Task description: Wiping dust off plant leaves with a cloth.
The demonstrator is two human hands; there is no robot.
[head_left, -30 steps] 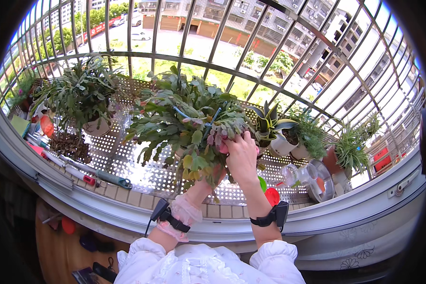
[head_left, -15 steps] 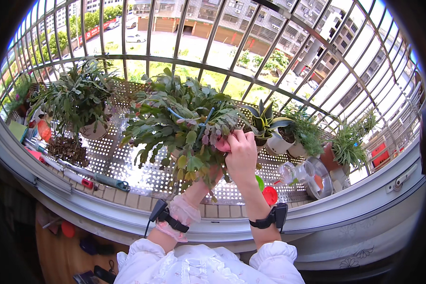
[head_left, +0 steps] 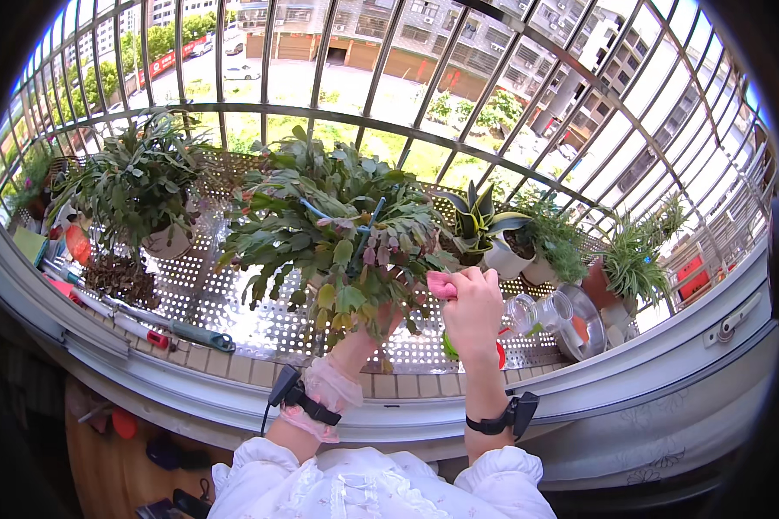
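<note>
A pink cloth (head_left: 442, 285), small and bunched, sits at the right hand (head_left: 476, 303), just beside the right-hand edge of the big leafy plant (head_left: 333, 208); thumb and fingers close narrowly on it, leaving one soft end poking out on the plant side, presumably because so small a piece is best managed with a pinch; whether it brushes the nearest leaves I cannot tell; the left hand (head_left: 391, 318) reaches in under the drooping leaves, which hide its fingers, so I cannot tell whether they are spread or gripping; its place there suggests that it steadies the foliage from below; two blue strips (head_left: 320, 213) show among the stems, perhaps as ties or supports; the plant stands on a perforated metal shelf (head_left: 190, 281), whose holes likely let water drain, behind a barred railing (head_left: 355, 116) that probably keeps the pots from falling; to the right come a striped, pointed-leaf plant (head_left: 473, 227), a clear jar (head_left: 552, 311) lying on its side and a metal basin (head_left: 590, 336); to the left another leafy plant (head_left: 143, 177) hangs over its pot, with a dry brown clump (head_left: 121, 278) in front and a green-handled tool (head_left: 201, 336) along the ledge, apparently set within easy reach
</note>
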